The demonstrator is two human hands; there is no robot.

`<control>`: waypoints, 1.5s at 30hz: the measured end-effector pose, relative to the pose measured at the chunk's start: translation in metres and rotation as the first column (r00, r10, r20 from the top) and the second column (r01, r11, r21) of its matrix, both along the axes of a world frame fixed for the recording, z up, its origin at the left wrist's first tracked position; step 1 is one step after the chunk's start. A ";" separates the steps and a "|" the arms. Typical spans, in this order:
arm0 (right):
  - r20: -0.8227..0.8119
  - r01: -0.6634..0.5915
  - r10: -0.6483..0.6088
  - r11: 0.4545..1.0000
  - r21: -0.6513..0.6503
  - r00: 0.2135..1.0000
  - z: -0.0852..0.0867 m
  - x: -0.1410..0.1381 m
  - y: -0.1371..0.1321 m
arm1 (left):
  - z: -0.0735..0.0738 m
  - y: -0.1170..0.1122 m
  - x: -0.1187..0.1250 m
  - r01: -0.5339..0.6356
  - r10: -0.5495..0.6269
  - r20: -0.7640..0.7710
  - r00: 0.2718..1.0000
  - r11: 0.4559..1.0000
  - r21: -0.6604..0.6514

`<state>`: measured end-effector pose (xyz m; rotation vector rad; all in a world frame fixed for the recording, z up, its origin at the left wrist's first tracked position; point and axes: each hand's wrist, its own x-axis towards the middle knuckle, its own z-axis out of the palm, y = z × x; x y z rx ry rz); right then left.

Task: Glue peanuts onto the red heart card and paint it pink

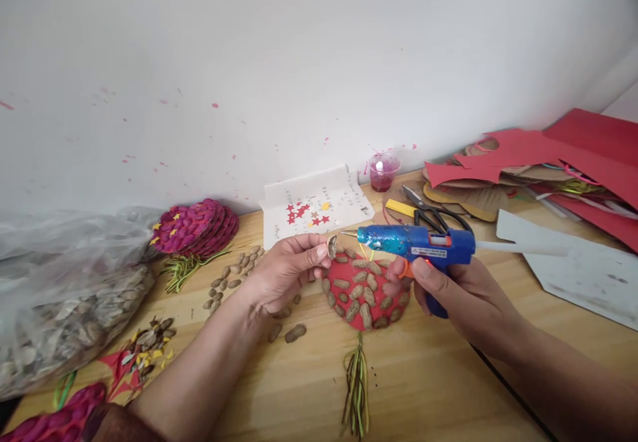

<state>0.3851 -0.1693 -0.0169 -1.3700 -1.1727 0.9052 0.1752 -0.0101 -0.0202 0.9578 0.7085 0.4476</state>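
My left hand (pixel 292 270) pinches a peanut shell (pixel 331 246) between thumb and fingertips, its hollow side facing right. Wrapped round a blue hot glue gun (pixel 416 241) is my right hand (pixel 448 289), with a finger by the orange trigger. The gun's nozzle points left, close to the shell. Below both hands lies a red disc (pixel 343 270) with several peanut shells (pixel 366 296) spread over it. A green, yellow and brown yarn tassel (pixel 356 389) hangs off its near edge. Loose peanut shells (pixel 234 272) lie to the left of my left hand.
At left are a plastic bag of shells (pixel 74 322), a stack of magenta discs (pixel 194 229) and scraps (pixel 149 345). Behind stand paper with stars (pixel 319 206) and a cup of magenta liquid (pixel 383 173). Scissors (pixel 431 211), red sheets (pixel 538 156) and white card (pixel 583 282) lie right.
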 end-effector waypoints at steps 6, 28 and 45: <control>-0.028 -0.044 0.046 0.997 0.062 0.999 -0.002 -0.002 -0.002 | -0.002 0.001 -0.001 0.031 -0.029 0.036 0.999 0.999 -0.034; 0.058 -0.104 0.098 0.989 0.108 0.994 -0.009 -0.002 0.001 | -0.002 -0.004 0.002 0.065 -0.063 0.052 0.997 0.997 -0.041; 0.082 -0.059 0.048 0.989 0.139 0.996 -0.005 -0.001 0.001 | -0.002 -0.003 0.002 0.062 -0.059 0.061 0.996 0.997 -0.047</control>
